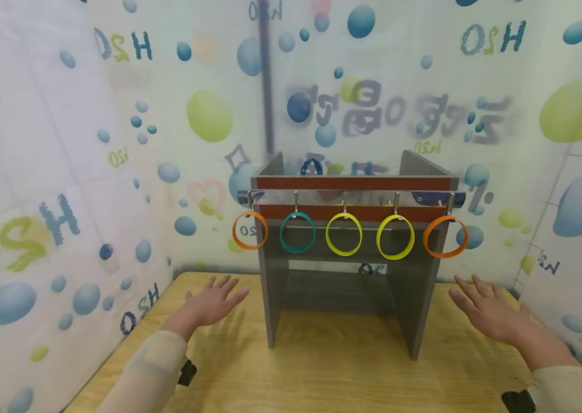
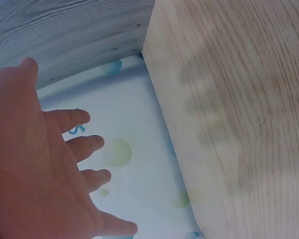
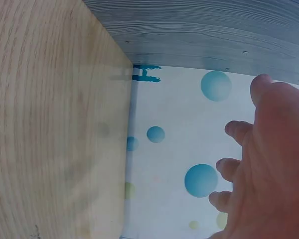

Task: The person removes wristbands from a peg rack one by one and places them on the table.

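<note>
My left hand [image 1: 213,301] hovers over the table to the left of a grey wooden stand [image 1: 427,292], fingers spread and holding nothing. On the stand's other side, my right hand [image 1: 494,314] is likewise spread and holds nothing. A bar [image 1: 321,198] runs across the stand's front, with rings hanging from its hooks. From left to right these are an orange ring [image 1: 250,248], a teal ring [image 1: 297,250], two yellow rings, the middle one [image 1: 344,254] and its neighbour [image 1: 395,257], and another orange ring [image 1: 445,256]. Both hands are apart from the rings.
The stand rests on a light wood-grain table [image 1: 337,373]. Behind and on both sides hang white curtains [image 1: 156,115] printed with blue and green dots and lettering. Each wrist wears a black device, such as the left one [image 1: 187,373].
</note>
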`<move>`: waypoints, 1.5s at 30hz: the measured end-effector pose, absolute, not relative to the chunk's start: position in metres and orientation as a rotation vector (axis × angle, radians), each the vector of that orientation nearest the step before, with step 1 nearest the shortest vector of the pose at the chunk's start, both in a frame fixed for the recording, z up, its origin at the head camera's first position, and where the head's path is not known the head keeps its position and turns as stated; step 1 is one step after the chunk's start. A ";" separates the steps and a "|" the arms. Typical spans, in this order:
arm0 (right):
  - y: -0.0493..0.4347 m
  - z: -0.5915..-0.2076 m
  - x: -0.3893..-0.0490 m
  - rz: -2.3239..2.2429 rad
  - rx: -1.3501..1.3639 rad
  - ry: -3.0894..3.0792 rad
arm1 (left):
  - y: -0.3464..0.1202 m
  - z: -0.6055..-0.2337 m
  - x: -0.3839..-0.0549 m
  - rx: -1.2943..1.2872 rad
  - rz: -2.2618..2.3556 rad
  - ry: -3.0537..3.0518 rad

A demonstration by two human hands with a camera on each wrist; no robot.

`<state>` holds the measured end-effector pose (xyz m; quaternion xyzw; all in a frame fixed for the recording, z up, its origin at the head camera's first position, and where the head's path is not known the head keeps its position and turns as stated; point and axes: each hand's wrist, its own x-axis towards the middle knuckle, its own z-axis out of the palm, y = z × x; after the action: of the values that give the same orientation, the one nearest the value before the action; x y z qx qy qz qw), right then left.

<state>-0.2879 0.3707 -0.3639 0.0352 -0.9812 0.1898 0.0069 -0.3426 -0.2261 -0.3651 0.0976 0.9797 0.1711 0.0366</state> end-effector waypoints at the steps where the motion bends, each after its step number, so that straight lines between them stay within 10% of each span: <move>1: 0.371 -0.363 -0.288 0.572 0.112 -3.068 | -0.226 -0.364 -0.342 0.305 0.526 3.001; 45: 0.302 -0.294 -0.236 0.581 0.355 -2.814 | -0.174 -0.408 -0.342 0.624 1.102 2.679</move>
<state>-0.2365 0.3018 -0.2943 0.1217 -0.9646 0.1991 0.1227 -0.3425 -0.1739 -0.4077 0.2098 0.9004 0.3705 0.0891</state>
